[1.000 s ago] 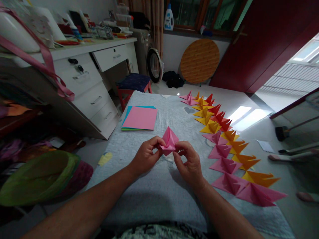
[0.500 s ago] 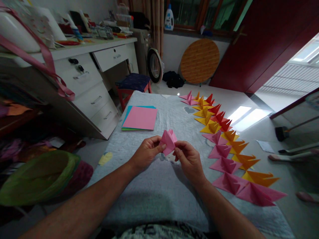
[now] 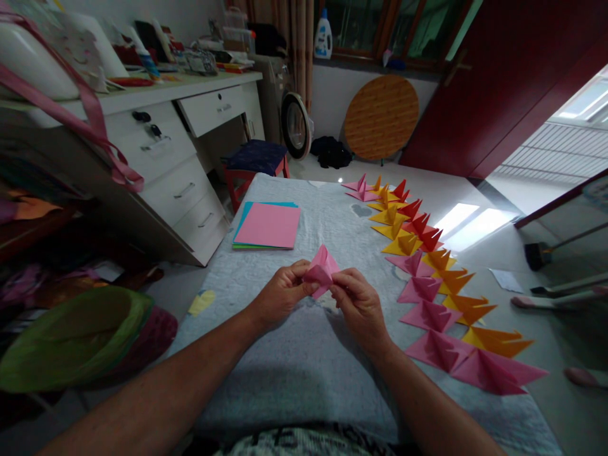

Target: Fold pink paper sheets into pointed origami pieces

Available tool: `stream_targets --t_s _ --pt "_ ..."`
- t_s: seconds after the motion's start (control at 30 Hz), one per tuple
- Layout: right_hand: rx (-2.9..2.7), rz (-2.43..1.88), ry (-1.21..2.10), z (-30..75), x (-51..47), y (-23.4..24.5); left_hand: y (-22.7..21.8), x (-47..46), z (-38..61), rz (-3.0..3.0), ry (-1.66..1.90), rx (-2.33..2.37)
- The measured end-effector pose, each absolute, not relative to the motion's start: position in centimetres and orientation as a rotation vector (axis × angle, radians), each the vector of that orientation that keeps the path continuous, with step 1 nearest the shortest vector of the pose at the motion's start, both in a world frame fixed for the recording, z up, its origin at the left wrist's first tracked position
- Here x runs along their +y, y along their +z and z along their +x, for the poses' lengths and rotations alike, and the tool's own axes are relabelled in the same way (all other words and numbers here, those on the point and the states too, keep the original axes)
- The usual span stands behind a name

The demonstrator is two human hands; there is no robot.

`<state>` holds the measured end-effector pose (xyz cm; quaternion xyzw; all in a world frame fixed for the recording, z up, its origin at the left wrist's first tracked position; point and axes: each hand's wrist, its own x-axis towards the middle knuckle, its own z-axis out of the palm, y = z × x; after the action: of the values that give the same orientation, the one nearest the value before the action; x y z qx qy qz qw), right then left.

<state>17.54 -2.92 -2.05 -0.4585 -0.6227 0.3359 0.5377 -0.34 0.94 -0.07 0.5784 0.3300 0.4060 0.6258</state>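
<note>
A partly folded piece of pink origami paper (image 3: pixel 323 267) is held up over the cloth-covered table between both hands. My left hand (image 3: pixel 285 291) pinches its left side with thumb and fingers. On the lower right edge, my right hand (image 3: pixel 358 297) grips it between thumb and forefinger. A pointed flap stands up at the top of the paper. Beyond my left hand lies a stack of square paper sheets (image 3: pixel 268 225), pink on top with blue and green edges showing. To the right, rows of folded paper cranes (image 3: pixel 430 315) in pink, yellow, orange and red line the table.
A pale blue cloth (image 3: pixel 285 373) covers the table. Left of it stand a green-lined bin (image 3: pixel 76 335) and a white desk (image 3: pixel 183 183) with drawers. A stool (image 3: pixel 259 158) is at the far left corner. A round wooden tabletop (image 3: pixel 381 117) leans against the back wall.
The pink paper's folds have shifted: its upper flap now rises to a point and its left layer has opened outward. Both hands keep their hold, almost in the same place.
</note>
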Motion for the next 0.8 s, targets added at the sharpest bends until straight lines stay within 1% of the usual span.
stream_targets --t_s 0.17,0.4,0.6,0.7,0.8 --pt "-1.521 -1.073 0.704 17.5 -3.0 -1.2 0.1 0.8 -0.3 1.263 0.906 0.755" --pt "-1.52 -1.068 0.656 17.4 -2.9 -1.1 -0.2 0.7 -0.2 1.208 0.825 0.728" --pt "-1.542 -1.089 0.616 17.4 -3.0 -1.0 -0.4 0.7 0.1 1.101 0.956 0.671" --pt "-1.564 -1.09 0.603 17.5 -3.0 -0.8 -0.5 0.7 0.1 1.172 0.982 0.663" --pt "-1.593 -1.083 0.6 17.5 -3.0 -0.7 -0.5 0.7 -0.2 1.368 0.956 0.7"
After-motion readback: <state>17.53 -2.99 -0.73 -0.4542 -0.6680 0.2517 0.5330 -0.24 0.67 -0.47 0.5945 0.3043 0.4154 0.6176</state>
